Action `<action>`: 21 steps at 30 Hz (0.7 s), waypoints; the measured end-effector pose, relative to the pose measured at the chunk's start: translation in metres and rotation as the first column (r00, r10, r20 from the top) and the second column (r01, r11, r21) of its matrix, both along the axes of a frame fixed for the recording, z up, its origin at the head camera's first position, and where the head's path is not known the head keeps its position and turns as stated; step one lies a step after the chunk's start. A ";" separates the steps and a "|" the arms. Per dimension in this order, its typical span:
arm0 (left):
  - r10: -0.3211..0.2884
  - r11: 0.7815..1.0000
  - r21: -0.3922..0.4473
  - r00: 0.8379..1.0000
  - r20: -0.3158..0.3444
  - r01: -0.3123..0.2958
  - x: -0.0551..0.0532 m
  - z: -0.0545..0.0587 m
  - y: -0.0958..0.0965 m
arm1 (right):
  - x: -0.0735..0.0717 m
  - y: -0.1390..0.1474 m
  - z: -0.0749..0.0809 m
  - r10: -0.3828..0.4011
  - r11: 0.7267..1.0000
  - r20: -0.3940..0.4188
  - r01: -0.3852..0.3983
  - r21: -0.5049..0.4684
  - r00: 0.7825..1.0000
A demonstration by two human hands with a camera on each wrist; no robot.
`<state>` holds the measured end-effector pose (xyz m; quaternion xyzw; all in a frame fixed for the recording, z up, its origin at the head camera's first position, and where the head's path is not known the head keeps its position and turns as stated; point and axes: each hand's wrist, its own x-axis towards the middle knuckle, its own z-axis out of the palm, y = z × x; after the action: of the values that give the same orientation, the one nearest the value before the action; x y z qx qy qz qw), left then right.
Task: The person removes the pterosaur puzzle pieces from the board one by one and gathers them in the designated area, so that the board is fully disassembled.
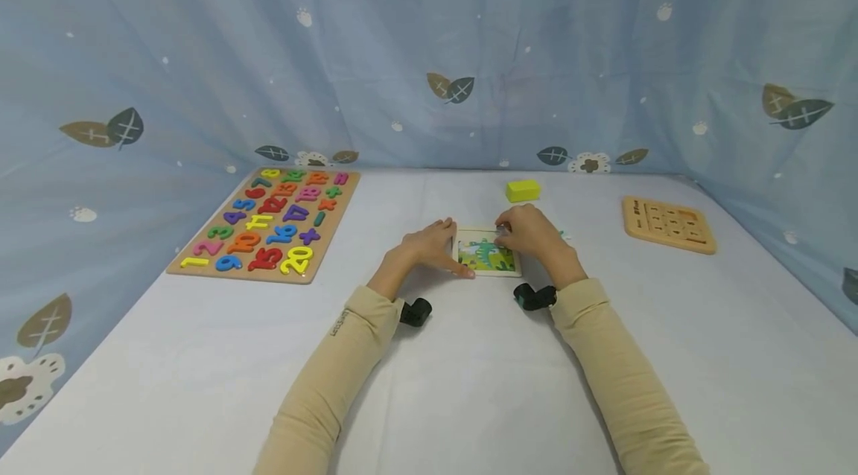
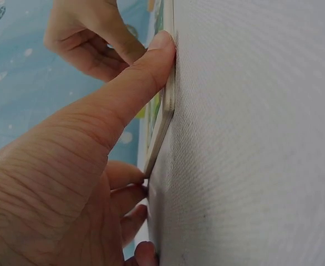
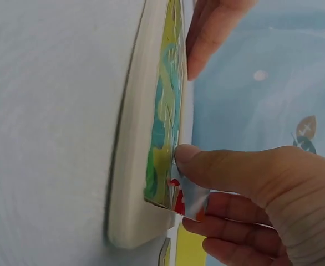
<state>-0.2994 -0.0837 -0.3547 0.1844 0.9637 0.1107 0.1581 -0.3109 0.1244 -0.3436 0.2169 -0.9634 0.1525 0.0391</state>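
A small jigsaw puzzle (image 1: 485,255) with a green dinosaur picture and a pale wooden frame lies between the hands. My left hand (image 1: 429,246) holds it at the left side, the thumb (image 2: 146,69) against the front edge and the fingertips touching the side edge. Over the far right corner, my right hand (image 1: 528,231) pinches a puzzle piece (image 3: 193,197) between thumb and fingers. The piece is pale blue with a red patch and stands tilted against the picture. Part of it is hidden by the thumb.
Behind the puzzle stands a yellow-green block (image 1: 523,190). Another small piece (image 1: 565,235) shows beside the right hand. On the left lies a board of colourful numbers (image 1: 322,237); on the right, a wooden number board (image 1: 669,225). A leaf-print curtain (image 1: 429,36) hangs behind the white table.
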 end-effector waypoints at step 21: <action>-0.008 0.999 0.031 1.000 0.019 0.007 0.000 0.001 -0.002 | 0.001 0.045 0.016 -0.061 0.976 -0.011 0.057 -0.210 0.998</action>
<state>-0.2994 -0.0856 -0.3533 0.1893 0.9597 0.1269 0.1646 -0.3099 0.1695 -0.3272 0.1843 -0.9475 0.2502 0.0748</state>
